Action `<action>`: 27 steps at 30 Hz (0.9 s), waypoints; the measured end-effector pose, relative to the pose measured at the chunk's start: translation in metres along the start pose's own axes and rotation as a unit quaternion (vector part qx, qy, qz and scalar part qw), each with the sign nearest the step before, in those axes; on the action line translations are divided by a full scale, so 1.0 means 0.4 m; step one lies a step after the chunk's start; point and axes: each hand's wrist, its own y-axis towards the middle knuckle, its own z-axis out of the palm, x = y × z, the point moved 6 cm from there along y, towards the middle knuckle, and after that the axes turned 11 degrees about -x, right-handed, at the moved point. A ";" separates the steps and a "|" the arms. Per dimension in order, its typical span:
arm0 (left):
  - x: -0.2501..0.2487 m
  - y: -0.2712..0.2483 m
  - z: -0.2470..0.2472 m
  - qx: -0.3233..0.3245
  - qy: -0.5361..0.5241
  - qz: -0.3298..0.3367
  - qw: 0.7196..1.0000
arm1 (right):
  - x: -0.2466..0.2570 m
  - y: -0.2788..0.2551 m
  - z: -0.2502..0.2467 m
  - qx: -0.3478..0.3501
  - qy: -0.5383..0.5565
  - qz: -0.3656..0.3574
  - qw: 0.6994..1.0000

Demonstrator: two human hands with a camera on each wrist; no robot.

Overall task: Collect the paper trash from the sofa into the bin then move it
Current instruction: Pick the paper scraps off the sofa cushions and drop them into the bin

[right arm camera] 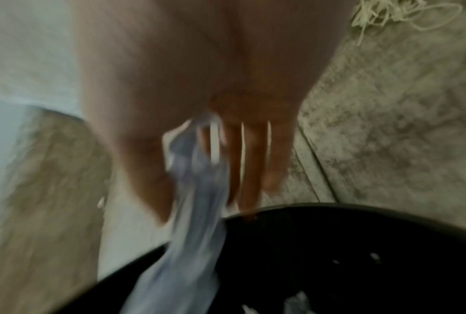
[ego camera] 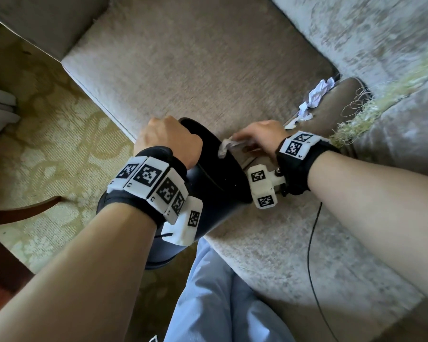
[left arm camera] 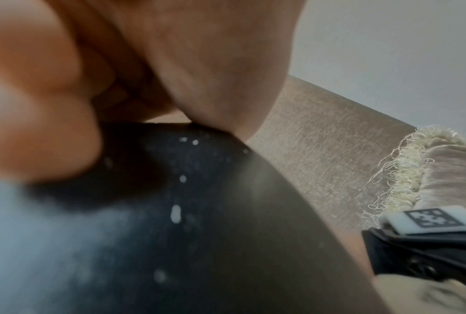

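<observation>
A black bin (ego camera: 218, 211) leans tilted against the front edge of the beige sofa seat (ego camera: 195, 77). My left hand (ego camera: 166, 139) grips its far rim, with the dusty bin wall (left arm camera: 213, 212) close below the palm. Over the bin's mouth, my right hand (ego camera: 260, 137) pinches a crumpled white paper (ego camera: 226, 148). In the right wrist view that paper (right arm camera: 197, 212) hangs blurred between thumb and fingers (right arm camera: 250, 170) into the bin (right arm camera: 334, 265), where paper scraps (right arm camera: 296, 301) lie. More crumpled paper (ego camera: 318, 93) sits in the sofa's back corner, and another piece (ego camera: 305, 111) lies nearer.
A fringed cushion (ego camera: 356, 124) lies on the seat to the right of the papers. A thin black cable (ego camera: 311, 243) trails over the seat front. Patterned carpet (ego camera: 47, 144) and a dark wooden furniture leg (ego camera: 22, 211) are at left. My light blue trouser leg (ego camera: 220, 292) is below the bin.
</observation>
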 end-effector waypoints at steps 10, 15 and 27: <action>-0.026 0.005 0.011 0.019 0.025 0.040 0.999 | -0.082 0.071 -0.067 -0.066 -0.038 0.050 0.996; -0.046 0.019 0.020 0.049 0.032 0.060 0.996 | -0.126 0.114 -0.208 -0.263 -0.185 0.048 0.946; -0.057 0.038 0.020 0.063 0.032 0.049 0.996 | -0.163 0.237 -0.177 -0.219 -0.221 0.029 0.950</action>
